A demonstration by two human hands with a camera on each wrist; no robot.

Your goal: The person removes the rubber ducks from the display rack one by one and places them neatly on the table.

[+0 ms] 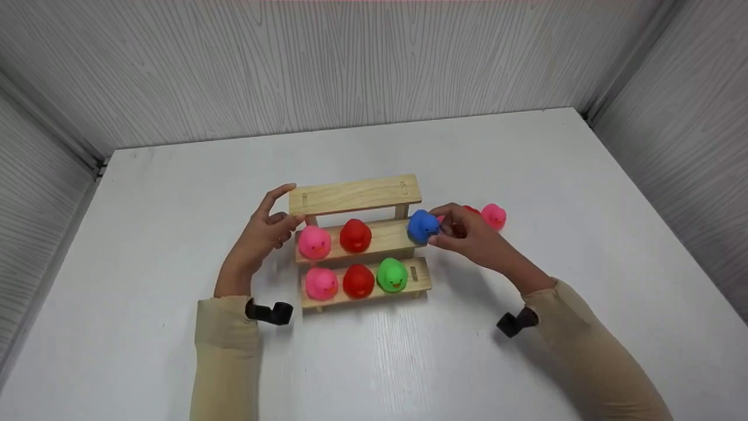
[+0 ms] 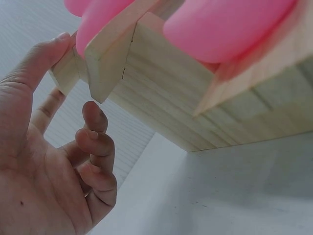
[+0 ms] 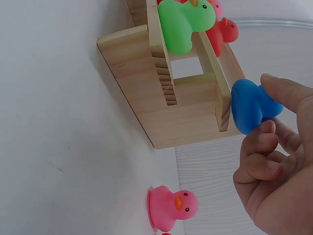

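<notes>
A blue rubber duck (image 1: 422,227) is pinched between the thumb and fingers of my right hand (image 1: 476,240), at the right end of the middle shelf of a small three-step wooden rack (image 1: 388,236). In the right wrist view the blue duck (image 3: 248,105) is against that shelf's end. My left hand (image 1: 264,234) grips the left end of the top board (image 1: 356,196) between thumb and forefinger, its other fingers curled below. On the middle shelf sit a pink duck (image 1: 315,242) and a red duck (image 1: 355,235). The bottom shelf bears another pink duck (image 1: 321,284), another red duck (image 1: 358,281) and a green duck (image 1: 392,275).
Behind my right hand, on the white table (image 1: 526,175), stand more ducks, including a pink one (image 1: 494,216) and a partly hidden red one. Grey wood-grain panels (image 1: 350,64) enclose the table at the back and sides. A dark wrist camera (image 1: 274,313) sits on each sleeve.
</notes>
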